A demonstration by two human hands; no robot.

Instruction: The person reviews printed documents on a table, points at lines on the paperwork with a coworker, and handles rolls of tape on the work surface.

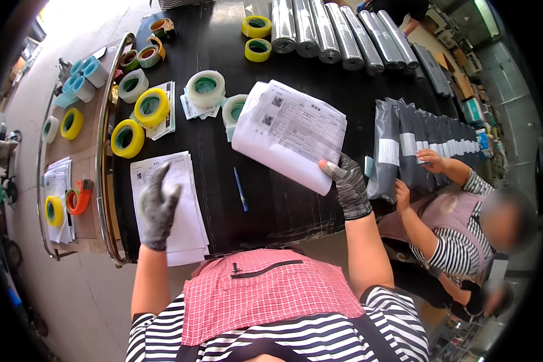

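The gray-gloved right hand (350, 187) pinches a floppy bunch of white printed sheets (292, 133) above the flat black table (283, 208), in from its near edge. The gray-gloved left hand (158, 208) is spread and empty over a white paper pile (187, 223) by the near left corner. This looks like handling papers; the next move seems to need keeping loose sheets together.

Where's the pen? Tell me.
In the head view, the blue pen lies left of centre on the black table, between the flat paper stack and right hand.
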